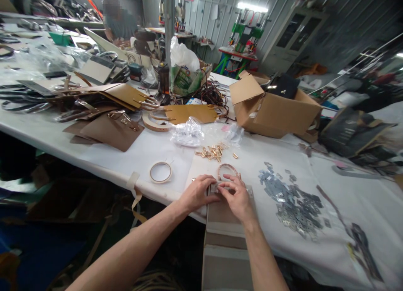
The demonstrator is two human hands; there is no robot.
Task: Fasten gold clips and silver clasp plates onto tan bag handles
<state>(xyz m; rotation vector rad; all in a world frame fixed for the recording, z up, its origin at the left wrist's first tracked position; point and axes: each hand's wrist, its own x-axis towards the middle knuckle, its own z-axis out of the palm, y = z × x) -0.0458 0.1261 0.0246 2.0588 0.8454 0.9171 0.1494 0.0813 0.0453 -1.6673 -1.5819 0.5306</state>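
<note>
My left hand [199, 192] and my right hand [236, 197] meet at the top edge of a taupe leather piece [224, 217] that lies over the table's front edge. Both hands pinch a small metal fitting [215, 187] against that edge. A looped strap [227, 170] lies just beyond my fingers. A heap of small gold clasps [213, 151] sits a little farther back. To the right spreads a pile of several small silver metal plates [292, 203].
A tape roll [160, 172] lies left of my hands on the white table [346, 207]. An open cardboard box [270, 108] stands behind. Brown leather panels [110, 129] and straps cover the left. Another person [118, 20] sits far back.
</note>
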